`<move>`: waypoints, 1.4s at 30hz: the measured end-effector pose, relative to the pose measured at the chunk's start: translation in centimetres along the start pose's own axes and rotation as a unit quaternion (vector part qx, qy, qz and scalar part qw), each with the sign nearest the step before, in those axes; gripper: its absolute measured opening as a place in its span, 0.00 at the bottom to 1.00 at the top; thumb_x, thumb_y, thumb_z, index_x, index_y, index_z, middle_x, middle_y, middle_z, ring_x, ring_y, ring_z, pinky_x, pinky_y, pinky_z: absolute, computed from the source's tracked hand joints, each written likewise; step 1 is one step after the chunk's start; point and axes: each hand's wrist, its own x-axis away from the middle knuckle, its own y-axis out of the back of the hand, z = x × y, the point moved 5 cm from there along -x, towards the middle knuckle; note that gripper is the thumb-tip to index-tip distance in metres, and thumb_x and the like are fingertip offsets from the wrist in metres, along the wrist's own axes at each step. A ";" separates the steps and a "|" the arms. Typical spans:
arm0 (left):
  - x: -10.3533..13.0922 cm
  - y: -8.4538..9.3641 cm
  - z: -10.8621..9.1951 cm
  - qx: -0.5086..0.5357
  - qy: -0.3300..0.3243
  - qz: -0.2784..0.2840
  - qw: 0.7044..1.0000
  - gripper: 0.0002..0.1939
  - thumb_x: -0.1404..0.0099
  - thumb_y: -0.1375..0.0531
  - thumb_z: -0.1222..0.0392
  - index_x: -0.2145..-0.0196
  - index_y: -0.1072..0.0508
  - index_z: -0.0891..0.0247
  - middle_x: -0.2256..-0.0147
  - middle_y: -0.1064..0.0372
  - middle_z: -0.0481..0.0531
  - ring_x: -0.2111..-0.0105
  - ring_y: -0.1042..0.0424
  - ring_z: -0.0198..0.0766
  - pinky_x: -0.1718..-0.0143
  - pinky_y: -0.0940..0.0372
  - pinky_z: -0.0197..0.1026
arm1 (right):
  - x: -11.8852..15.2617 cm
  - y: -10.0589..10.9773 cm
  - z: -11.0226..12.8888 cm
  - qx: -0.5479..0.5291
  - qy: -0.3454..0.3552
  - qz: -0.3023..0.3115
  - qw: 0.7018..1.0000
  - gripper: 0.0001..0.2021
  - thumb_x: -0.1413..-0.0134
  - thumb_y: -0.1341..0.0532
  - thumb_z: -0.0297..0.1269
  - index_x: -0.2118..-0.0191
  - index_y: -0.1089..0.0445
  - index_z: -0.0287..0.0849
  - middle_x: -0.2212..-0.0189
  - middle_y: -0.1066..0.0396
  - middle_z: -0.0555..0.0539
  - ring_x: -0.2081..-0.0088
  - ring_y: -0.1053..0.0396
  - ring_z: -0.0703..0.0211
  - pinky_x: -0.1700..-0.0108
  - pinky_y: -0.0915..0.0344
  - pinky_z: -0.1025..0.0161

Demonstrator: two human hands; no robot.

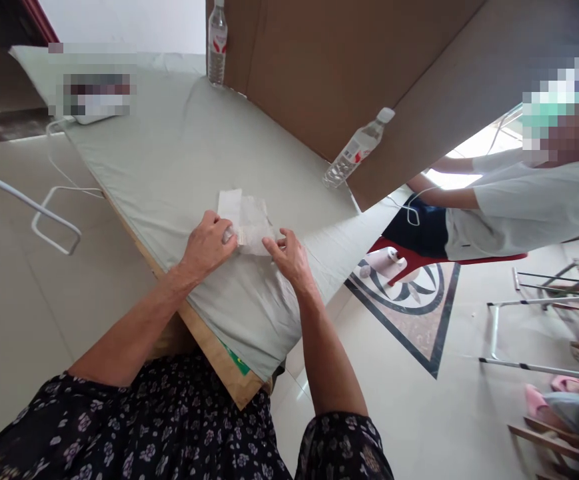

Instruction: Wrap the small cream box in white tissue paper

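A thin, whitish, see-through sheet lies on the cloth-covered table, with a more opaque white paper piece at its left side. My left hand is closed at the lower left of these, its fingers curled around a small, pale, shiny thing whose kind I cannot make out. At the sheet's right edge is my right hand, thumb and fingers apart. The fingertips are at or just over the sheet; whether they touch it is unclear.
A clear water bottle leans against a large brown cardboard panel, and another bottle stands at its left edge. A blurred-out item lies at the far left. Another person sits to the right.
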 end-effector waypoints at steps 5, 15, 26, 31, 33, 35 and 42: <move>0.1 0.6 -1.0 -0.045 -0.002 0.022 0.999 0.13 0.33 0.40 0.59 0.54 0.18 0.62 0.53 0.31 0.61 0.54 0.27 0.47 0.55 0.29 0.44 | -1.6 -1.7 1.5 -0.044 -0.014 -0.018 0.999 0.44 0.49 0.33 0.58 0.32 0.41 0.35 0.56 0.24 0.38 0.52 0.25 0.42 0.46 0.30 0.48; -0.7 0.7 -1.4 -0.064 0.001 0.087 0.994 0.17 0.32 0.42 0.58 0.50 0.18 0.62 0.57 0.26 0.61 0.53 0.25 0.52 0.55 0.30 0.46 | -2.3 -3.6 2.9 -0.029 0.075 -0.066 0.995 0.36 0.51 0.39 0.39 0.34 0.42 0.39 0.69 0.28 0.51 0.65 0.29 0.53 0.56 0.31 0.55; -1.3 0.2 -1.0 -0.028 -0.002 0.103 0.994 0.15 0.34 0.40 0.58 0.53 0.18 0.63 0.59 0.25 0.60 0.59 0.24 0.50 0.60 0.33 0.44 | -2.5 -4.7 4.6 -0.182 0.040 -0.026 0.982 0.37 0.47 0.35 0.43 0.33 0.39 0.36 0.70 0.27 0.52 0.70 0.29 0.60 0.66 0.29 0.62; -1.4 0.2 -0.7 0.033 -0.013 0.118 0.992 0.13 0.33 0.43 0.58 0.61 0.19 0.64 0.65 0.28 0.58 0.64 0.28 0.45 0.62 0.36 0.44 | -1.5 -4.3 5.7 -0.204 0.059 0.024 0.977 0.33 0.42 0.38 0.46 0.34 0.37 0.36 0.65 0.21 0.46 0.72 0.27 0.61 0.66 0.28 0.61; -1.4 0.1 -0.2 0.071 -0.028 0.116 0.990 0.13 0.36 0.43 0.59 0.62 0.19 0.64 0.66 0.29 0.55 0.66 0.30 0.43 0.62 0.37 0.43 | -1.1 -4.1 6.1 -0.183 0.089 0.056 0.977 0.29 0.38 0.41 0.45 0.36 0.35 0.37 0.61 0.19 0.43 0.71 0.26 0.61 0.62 0.26 0.60; -1.4 -0.1 0.5 0.123 -0.028 0.110 0.986 0.14 0.40 0.42 0.60 0.60 0.19 0.64 0.68 0.30 0.52 0.66 0.31 0.41 0.61 0.37 0.42 | -0.9 -4.0 6.5 -0.132 0.126 0.089 0.979 0.27 0.39 0.42 0.39 0.36 0.35 0.39 0.55 0.19 0.42 0.69 0.25 0.62 0.59 0.26 0.59; -1.0 -0.7 1.7 0.276 0.064 0.048 0.958 0.26 0.40 0.38 0.54 0.45 0.26 0.67 0.74 0.34 0.43 0.72 0.34 0.36 0.63 0.36 0.39 | -0.2 -3.9 8.1 0.110 0.252 0.088 0.957 0.32 0.43 0.44 0.26 0.32 0.38 0.41 0.45 0.22 0.41 0.51 0.23 0.52 0.46 0.29 0.53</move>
